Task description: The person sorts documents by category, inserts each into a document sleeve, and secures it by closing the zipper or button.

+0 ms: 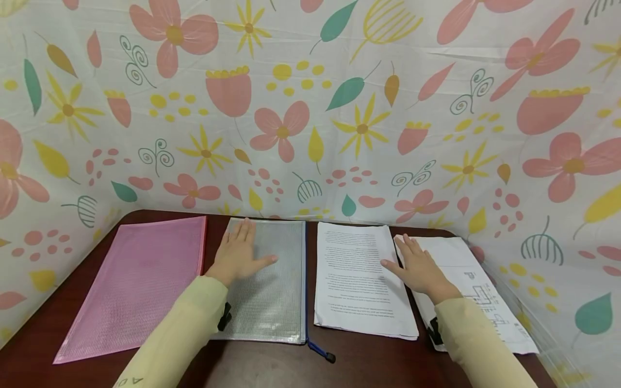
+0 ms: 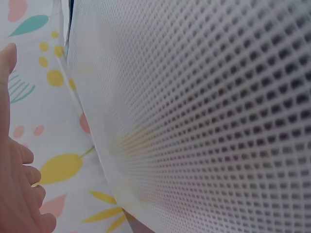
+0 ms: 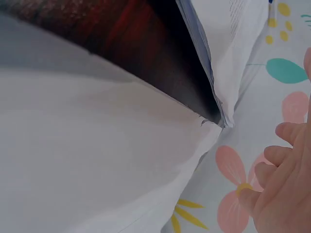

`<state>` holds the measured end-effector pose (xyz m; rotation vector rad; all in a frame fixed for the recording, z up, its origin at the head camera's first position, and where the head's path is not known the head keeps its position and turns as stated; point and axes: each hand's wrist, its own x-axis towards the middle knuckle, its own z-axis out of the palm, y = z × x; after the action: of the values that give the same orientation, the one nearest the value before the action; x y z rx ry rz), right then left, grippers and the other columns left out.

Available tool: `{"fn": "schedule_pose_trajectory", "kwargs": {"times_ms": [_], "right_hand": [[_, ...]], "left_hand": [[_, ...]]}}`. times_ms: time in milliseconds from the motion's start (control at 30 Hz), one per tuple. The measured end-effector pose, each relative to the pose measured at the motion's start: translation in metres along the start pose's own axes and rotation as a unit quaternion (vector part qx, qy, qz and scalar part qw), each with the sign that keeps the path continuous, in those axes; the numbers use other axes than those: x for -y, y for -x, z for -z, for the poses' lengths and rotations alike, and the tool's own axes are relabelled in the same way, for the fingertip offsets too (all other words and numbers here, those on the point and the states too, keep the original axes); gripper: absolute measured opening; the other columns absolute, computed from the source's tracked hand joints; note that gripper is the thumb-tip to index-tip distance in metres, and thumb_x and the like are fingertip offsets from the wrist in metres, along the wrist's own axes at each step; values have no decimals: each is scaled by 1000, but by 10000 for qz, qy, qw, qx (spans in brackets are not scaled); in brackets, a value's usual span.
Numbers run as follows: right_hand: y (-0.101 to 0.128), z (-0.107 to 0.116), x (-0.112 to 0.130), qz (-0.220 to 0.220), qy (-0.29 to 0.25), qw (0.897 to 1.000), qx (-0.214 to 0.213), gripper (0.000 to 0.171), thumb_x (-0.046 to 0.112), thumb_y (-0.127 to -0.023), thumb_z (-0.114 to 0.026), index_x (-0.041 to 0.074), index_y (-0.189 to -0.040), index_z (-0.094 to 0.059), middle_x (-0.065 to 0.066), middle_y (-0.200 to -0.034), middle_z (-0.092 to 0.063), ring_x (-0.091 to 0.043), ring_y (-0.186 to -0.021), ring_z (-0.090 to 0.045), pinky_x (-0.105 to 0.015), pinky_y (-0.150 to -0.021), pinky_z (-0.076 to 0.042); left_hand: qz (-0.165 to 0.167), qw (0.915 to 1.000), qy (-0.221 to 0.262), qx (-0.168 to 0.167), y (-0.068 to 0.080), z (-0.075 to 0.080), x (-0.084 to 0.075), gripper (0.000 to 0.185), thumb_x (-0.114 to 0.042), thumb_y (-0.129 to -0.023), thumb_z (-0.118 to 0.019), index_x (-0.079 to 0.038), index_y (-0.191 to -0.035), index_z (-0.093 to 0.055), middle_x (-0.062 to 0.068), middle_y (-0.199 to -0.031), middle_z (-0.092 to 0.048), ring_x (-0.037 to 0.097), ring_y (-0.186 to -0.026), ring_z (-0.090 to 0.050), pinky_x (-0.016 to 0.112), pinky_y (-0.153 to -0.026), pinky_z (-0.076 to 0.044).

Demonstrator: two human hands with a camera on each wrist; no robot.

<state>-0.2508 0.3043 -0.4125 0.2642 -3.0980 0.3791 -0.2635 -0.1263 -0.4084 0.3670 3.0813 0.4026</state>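
Note:
My left hand [image 1: 240, 254] is held with fingers straight and thumb spread over a clear grey mesh zipper pouch [image 1: 278, 302], whose blue zipper edge runs along the right side. In the left wrist view the pouch's mesh [image 2: 204, 116] fills most of the picture, with the hand's fingers [image 2: 29, 189] at the left edge. My right hand [image 1: 421, 269], also with straight fingers, is over the left part of a sheet with line drawings [image 1: 485, 291]. Its thumb overlaps the edge of a stack of printed pages [image 1: 359, 280]. Neither hand grips anything.
A pink mesh zipper pouch [image 1: 140, 280] lies at the left of the dark wooden table [image 1: 378, 361]. A blue zipper pull [image 1: 320, 351] sticks out from the grey pouch's near corner. Behind the table hangs a flowered curtain [image 1: 291, 108], which also wraps both sides.

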Motion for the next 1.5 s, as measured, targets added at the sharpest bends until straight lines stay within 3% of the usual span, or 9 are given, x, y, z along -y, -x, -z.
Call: {"fn": "schedule_pose_trajectory", "kwargs": {"times_ms": [567, 1067, 1500], "right_hand": [[6, 0, 3, -247, -459, 9981, 321, 100, 71, -87, -40, 0, -150, -11, -31, -153, -13, -51, -139, -15, -65, -108, -19], [12, 3, 10, -346, -823, 9945, 544, 99, 58, -88, -54, -4, -149, -7, -38, -147, -21, -55, -133, -24, -66, -104, -28], [13, 0, 17, -959, -885, 9885, 765, 98, 43, -84, -66, -11, -145, -13, -41, -136, -36, -53, -123, -41, -58, -96, -42]], "left_hand": [[-50, 9999, -118, 27, -6, -19, -15, 111, -80, -79, -38, -2, -151, -7, 18, -158, -4, 35, -146, -3, 57, -116, -8], [179, 9995, 8, 256, -3, -23, -36, 107, -75, -82, -43, -2, -151, -10, 21, -157, -9, 41, -144, -11, 57, -115, -13], [495, 9983, 64, 310, -1, -32, -55, 108, -77, -79, -45, 2, -148, -21, 25, -153, -22, 48, -139, -22, 60, -110, -24]]}}
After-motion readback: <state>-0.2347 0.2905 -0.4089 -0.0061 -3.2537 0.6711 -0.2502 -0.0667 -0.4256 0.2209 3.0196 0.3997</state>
